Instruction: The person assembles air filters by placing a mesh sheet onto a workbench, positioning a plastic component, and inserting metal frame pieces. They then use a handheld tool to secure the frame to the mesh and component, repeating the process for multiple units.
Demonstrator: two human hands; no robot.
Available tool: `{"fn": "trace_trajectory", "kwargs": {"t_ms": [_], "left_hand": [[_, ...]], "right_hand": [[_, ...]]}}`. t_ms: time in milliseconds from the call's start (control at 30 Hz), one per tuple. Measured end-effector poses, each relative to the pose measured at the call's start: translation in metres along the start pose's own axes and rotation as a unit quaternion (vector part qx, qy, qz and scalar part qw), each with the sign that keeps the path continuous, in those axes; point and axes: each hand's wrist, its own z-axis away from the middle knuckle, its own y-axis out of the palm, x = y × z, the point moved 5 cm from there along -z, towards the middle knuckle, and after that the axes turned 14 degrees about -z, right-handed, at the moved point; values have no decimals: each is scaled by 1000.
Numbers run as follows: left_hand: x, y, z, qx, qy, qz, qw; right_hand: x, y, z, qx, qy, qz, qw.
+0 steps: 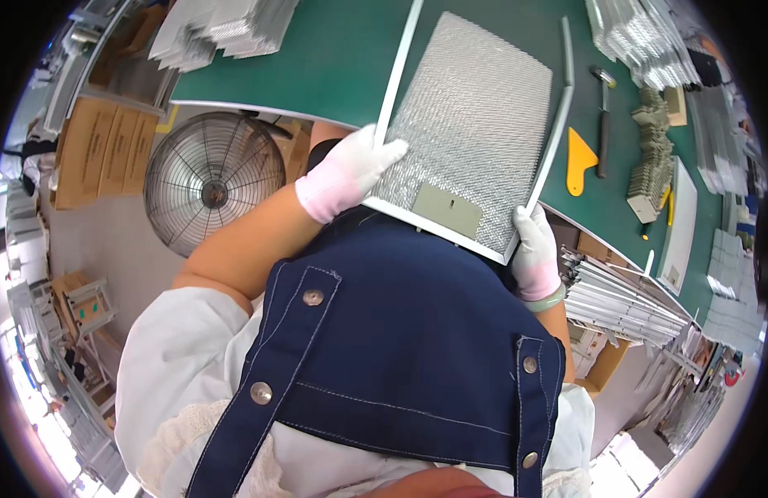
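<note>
A silver metal mesh panel lies tilted over the near edge of the green table, a greyish rectangular plate set in its near end. A white metal frame runs along the panel's near edge and up both sides. Its side bars reach outward at the far end, apart from the mesh. My left hand, in a white and pink glove, grips the left bar near the corner, thumb over the mesh. My right hand, gloved alike, closes around the frame's right near corner; some of its fingers are hidden.
On the green table, a hammer, a yellow scraper and a row of small metal pieces lie to the right. Stacked mesh panels stand at the far left. A floor fan and cardboard boxes stand left.
</note>
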Motion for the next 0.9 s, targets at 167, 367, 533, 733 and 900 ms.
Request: {"fn": "trace_trajectory", "kwargs": {"t_ms": [167, 367, 533, 733, 900], "left_hand": [[3, 24, 10, 174, 20, 301, 937], [13, 7, -4, 107, 54, 116, 986], [7, -4, -13, 138, 103, 75, 982], [-12, -30, -29, 57, 53, -76, 994], [-10, -19, -37, 150, 104, -20, 983]], "right_hand": [[16, -12, -7, -38, -80, -24, 996], [11, -3, -4, 36, 36, 21, 999], [10, 1, -2, 46, 35, -51, 997], [16, 16, -5, 70, 27, -63, 995], [30, 2, -13, 17, 2, 41, 999]]}}
